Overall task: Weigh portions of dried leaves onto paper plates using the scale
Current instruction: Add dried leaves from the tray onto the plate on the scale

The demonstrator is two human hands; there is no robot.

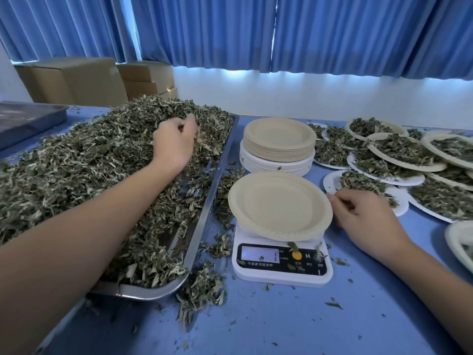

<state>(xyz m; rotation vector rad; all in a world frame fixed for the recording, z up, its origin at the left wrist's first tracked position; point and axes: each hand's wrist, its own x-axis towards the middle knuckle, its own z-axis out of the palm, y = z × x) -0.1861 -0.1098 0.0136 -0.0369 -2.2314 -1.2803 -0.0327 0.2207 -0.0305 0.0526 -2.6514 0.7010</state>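
Left of centre, the left hand [174, 142] curls its fingers into the dried leaves [89, 160] heaped on the steel tray [220, 160], clutching a bunch. At centre, 1 empty paper plate [279, 206] sits on the scale [281, 274]. The right hand [368, 219], loosely curled, touches its right rim; whether it pinches is unclear.

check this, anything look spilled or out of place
Yes: dried leaves have spilled past the metal tray at its near right corner onto the blue table, and leaf bits litter the scale panel, one by the orange button.
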